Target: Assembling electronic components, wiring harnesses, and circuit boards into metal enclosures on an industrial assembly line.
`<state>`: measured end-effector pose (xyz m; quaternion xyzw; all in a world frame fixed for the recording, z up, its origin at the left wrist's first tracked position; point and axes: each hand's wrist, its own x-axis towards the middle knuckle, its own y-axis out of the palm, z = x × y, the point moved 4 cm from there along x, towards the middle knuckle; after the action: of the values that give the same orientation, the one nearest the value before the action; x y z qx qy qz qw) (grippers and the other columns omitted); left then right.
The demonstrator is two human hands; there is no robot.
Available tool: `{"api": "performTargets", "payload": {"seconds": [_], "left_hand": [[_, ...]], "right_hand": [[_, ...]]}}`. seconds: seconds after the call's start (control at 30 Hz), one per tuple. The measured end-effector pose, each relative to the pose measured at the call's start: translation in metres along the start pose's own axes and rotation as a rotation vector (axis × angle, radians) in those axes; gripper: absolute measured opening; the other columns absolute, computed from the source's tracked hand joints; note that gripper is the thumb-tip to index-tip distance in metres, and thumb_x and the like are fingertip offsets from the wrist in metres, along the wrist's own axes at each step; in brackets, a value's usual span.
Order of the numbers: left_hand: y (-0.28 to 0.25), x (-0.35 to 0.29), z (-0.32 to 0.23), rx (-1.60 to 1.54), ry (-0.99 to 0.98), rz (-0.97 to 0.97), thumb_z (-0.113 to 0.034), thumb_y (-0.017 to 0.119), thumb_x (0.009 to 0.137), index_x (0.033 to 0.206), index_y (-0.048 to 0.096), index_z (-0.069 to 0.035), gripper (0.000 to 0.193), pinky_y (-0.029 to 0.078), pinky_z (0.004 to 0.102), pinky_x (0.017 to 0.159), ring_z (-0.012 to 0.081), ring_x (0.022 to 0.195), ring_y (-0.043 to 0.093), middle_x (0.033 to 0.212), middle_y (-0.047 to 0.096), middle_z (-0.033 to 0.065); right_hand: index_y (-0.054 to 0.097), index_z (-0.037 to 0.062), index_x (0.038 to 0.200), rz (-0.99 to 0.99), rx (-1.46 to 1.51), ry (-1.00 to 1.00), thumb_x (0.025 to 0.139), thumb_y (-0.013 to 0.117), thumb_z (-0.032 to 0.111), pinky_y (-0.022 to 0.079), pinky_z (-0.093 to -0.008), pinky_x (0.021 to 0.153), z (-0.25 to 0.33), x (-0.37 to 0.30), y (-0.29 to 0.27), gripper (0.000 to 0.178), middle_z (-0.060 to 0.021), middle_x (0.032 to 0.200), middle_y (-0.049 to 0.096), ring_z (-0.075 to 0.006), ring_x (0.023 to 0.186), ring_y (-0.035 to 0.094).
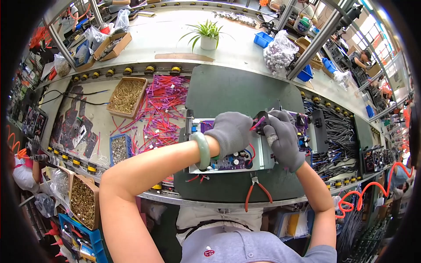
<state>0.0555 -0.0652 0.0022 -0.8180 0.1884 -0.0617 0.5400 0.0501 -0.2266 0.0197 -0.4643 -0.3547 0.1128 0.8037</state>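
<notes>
Head view: work is centred on a metal chassis (268, 163) fitted with purple circuit boards (232, 163), set on a dark green mat (241, 85). Grey gloves are worn on both hands. Left hand (232, 129) is curled, back turned up, above the middle of the chassis; a red-purple wire (258, 123) is met at its fingertips, but whether it is pinched cannot be told, the fingers being largely hidden. Right hand (285, 142) is bent, not spread; a black part (263, 119) is gripped beside the thumb, just right of the left hand.

The boards' centre is masked by both hands; the chassis's left portion is crossed by the left forearm (171, 158), on which a pale green bangle (201, 151) is worn. Orange-handled pliers (258, 190) are laid handles-down at the mat's near edge. To the left, loose red and purple wires (164, 105) are heaped beside a carton (127, 96) of brass-coloured pieces and a blue bin (119, 150) of small metal parts. To the right, dark cables (340, 131) are massed. Beyond the mat, a potted plant (208, 39) is seen.
</notes>
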Motion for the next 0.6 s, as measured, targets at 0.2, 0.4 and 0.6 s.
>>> {"api": "performTargets", "payload": {"seconds": [0.2, 0.4, 0.6], "left_hand": [[0.005, 0.0, -0.003, 0.031, -0.029, -0.016, -0.018, 0.061, 0.083, 0.091, 0.069, -0.008, 0.015, 0.054, 0.0462, 0.075, 0.034, 0.084, 0.07, 0.086, 0.07, 0.0156], [-0.003, 0.012, -0.008, 0.083, -0.036, 0.036, -0.021, 0.058, 0.086, 0.089, 0.068, -0.007, 0.018, 0.053, 0.0471, 0.076, 0.0358, 0.084, 0.069, 0.083, 0.069, 0.0173], [-0.015, -0.01, 0.0, -0.041, 0.069, -0.05, -0.032, 0.06, 0.089, 0.095, 0.07, -0.005, 0.029, 0.053, 0.0465, 0.079, 0.0391, 0.083, 0.067, 0.082, 0.068, 0.0195]], "right_hand": [[0.067, 0.0021, 0.104, -0.054, 0.016, 0.015, 0.086, 0.061, 0.016, 0.036, -0.048, 0.103, 0.003, 0.004, 0.007, 0.023, -0.0138, 0.088, 0.068, -0.0329, 0.105, 0.061], [0.066, 0.0021, 0.099, -0.096, 0.004, 0.046, 0.085, 0.061, 0.015, 0.037, -0.0472, 0.103, -0.003, 0.005, 0.004, 0.019, -0.0142, 0.091, 0.068, -0.032, 0.104, 0.061], [0.064, 0.0021, 0.095, -0.017, -0.048, 0.051, 0.087, 0.059, 0.02, 0.037, -0.0468, 0.104, -0.009, -0.001, 0.009, 0.021, -0.0158, 0.1, 0.065, -0.0308, 0.105, 0.06]]}}
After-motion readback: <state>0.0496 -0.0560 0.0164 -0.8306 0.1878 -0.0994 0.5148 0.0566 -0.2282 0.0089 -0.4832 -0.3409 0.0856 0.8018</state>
